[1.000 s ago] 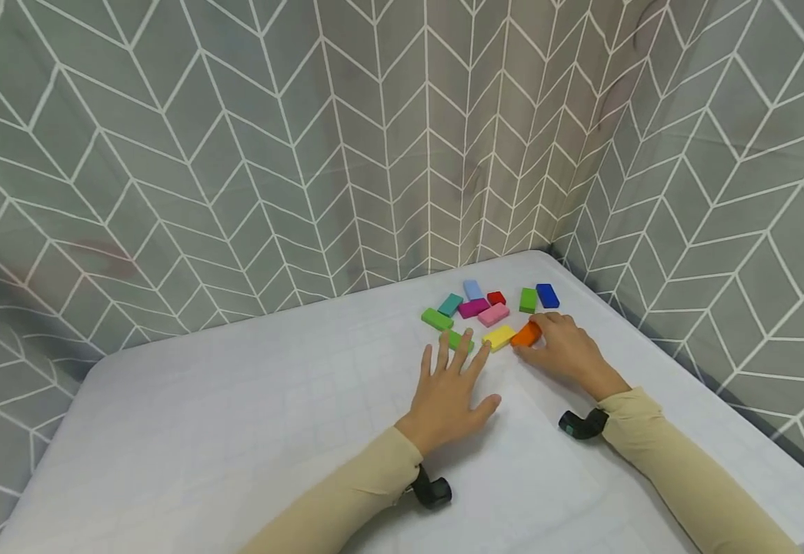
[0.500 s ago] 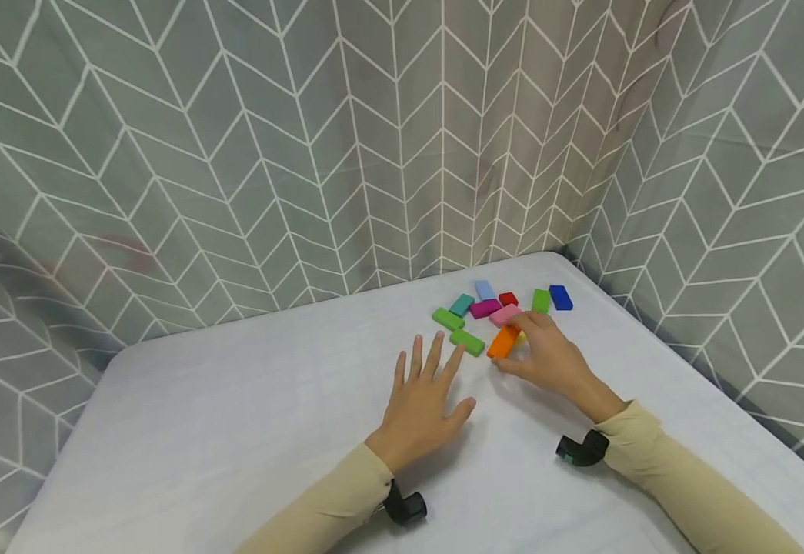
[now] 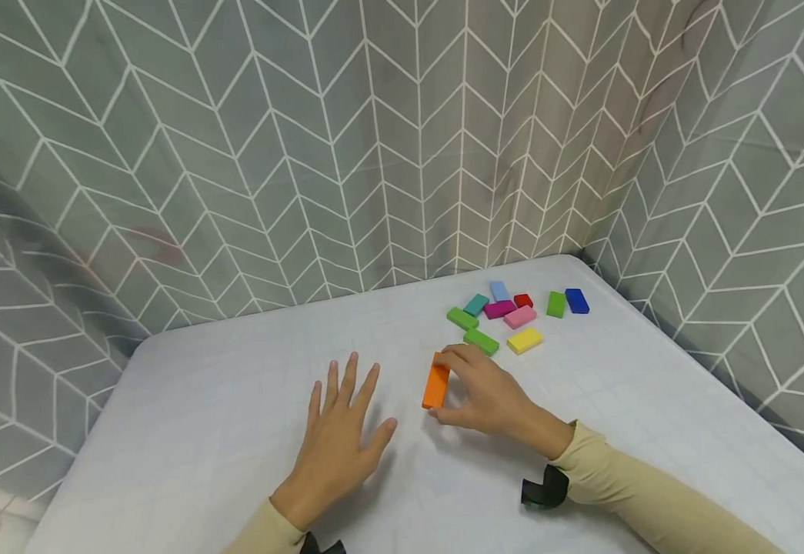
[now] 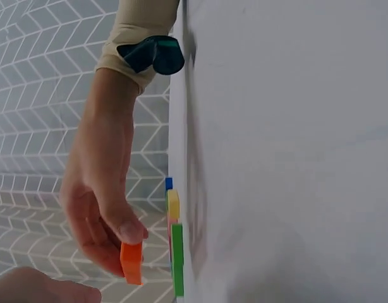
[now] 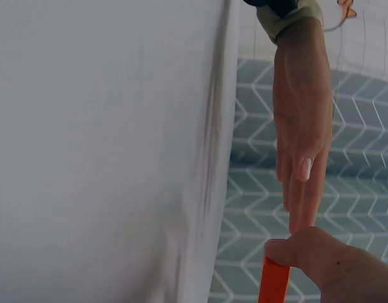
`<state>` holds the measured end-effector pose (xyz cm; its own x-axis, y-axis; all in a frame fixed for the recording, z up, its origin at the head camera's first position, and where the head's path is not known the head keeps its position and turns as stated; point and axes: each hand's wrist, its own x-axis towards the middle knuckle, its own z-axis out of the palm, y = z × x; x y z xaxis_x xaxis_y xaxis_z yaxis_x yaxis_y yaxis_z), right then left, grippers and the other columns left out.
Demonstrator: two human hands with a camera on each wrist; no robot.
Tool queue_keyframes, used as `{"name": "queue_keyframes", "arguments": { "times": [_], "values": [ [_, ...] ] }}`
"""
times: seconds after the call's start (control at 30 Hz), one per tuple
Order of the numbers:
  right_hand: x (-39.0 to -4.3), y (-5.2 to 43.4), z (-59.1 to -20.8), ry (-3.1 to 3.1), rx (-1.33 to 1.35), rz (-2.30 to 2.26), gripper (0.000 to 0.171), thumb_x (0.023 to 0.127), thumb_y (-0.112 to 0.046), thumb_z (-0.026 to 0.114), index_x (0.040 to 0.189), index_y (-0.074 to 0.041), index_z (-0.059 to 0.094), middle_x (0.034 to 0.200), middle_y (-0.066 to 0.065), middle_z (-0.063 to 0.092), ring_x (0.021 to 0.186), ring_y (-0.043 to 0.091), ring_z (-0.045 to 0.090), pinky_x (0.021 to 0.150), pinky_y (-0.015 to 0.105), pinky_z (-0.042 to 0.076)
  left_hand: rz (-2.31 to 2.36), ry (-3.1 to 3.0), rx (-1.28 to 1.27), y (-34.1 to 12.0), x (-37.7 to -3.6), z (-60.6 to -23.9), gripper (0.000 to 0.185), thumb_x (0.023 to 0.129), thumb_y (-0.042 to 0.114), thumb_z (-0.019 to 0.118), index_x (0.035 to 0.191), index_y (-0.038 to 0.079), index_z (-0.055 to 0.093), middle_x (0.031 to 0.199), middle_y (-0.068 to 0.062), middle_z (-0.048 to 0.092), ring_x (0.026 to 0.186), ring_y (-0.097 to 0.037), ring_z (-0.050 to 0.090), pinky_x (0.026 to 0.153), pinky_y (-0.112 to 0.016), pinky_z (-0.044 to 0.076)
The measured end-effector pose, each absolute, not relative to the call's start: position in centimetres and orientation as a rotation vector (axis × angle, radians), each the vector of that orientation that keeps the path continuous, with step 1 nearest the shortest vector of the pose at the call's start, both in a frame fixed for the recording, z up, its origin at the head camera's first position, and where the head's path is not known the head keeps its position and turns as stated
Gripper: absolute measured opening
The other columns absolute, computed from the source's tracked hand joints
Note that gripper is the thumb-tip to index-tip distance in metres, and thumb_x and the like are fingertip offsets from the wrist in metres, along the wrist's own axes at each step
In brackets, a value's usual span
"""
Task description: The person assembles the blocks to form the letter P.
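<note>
While the left hand [image 3: 335, 454] lies flat on the white table [image 3: 201, 431] with its fingers straight and spread, holding nothing, the right hand [image 3: 485, 396] pinches an orange block [image 3: 435, 380] between thumb and fingertips. That block stands on its long edge on the table, just right of the left hand's fingertips and apart from the other blocks. In the left wrist view the thumb and fingers close on the orange block [image 4: 131, 261] from both sides, and the right wrist view shows a thumb tip on top of it.

Behind the right hand lies a loose cluster: a green block [image 3: 481, 342] nearest the knuckles, a yellow block [image 3: 525, 340] beside it, then a pink block [image 3: 520, 316], a magenta one, a teal one, a pale blue one, a small red one, two more green ones and a blue block [image 3: 577, 300] at the far right. A grey patterned curtain [image 3: 305, 154] hangs around the table.
</note>
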<state>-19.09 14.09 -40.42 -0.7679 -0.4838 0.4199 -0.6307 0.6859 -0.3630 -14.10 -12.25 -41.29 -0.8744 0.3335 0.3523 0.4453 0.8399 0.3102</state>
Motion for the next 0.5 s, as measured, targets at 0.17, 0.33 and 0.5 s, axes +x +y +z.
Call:
{"name": "queue_keyframes", "arguments": {
  "times": [0.17,0.33,0.5],
  "values": [
    [-18.2,11.6,-40.9,-2.616,0.992,0.733,0.068,0.077,-0.039,0.09,0.131,-0.008,0.064,0.135,0.007,0.058,0.121,0.024,0.056,0.092,0.044,0.058,-0.562,-2.729,-0.48,-15.2,-12.5,-41.1,0.076,0.1,0.042,0.066,0.163,0.011,0.037,0.171,-0.017,0.016,0.156,-0.042,0.004,0.12,-0.066,0.008],
    [-17.2,9.2,-41.4,-2.61,1.127,0.745,0.07,0.076,-0.041,0.091,0.131,-0.01,0.063,0.135,0.005,0.058,0.119,0.02,0.057,0.094,0.036,0.056,-0.579,-2.751,-0.384,-17.2,-10.9,-41.3,0.075,0.1,0.042,0.065,0.162,0.009,0.038,0.17,-0.019,0.017,0.155,-0.045,0.006,0.121,-0.065,0.004],
    [-16.1,7.3,-41.8,-2.597,1.282,0.762,0.066,0.077,-0.041,0.09,0.129,-0.01,0.062,0.135,0.004,0.057,0.118,0.018,0.057,0.095,0.028,0.053,-0.589,-2.743,-0.359,-18.1,-10.0,-41.9,0.074,0.099,0.043,0.067,0.159,0.006,0.042,0.168,-0.024,0.022,0.153,-0.049,0.011,0.12,-0.066,0.007]
  ]
}}
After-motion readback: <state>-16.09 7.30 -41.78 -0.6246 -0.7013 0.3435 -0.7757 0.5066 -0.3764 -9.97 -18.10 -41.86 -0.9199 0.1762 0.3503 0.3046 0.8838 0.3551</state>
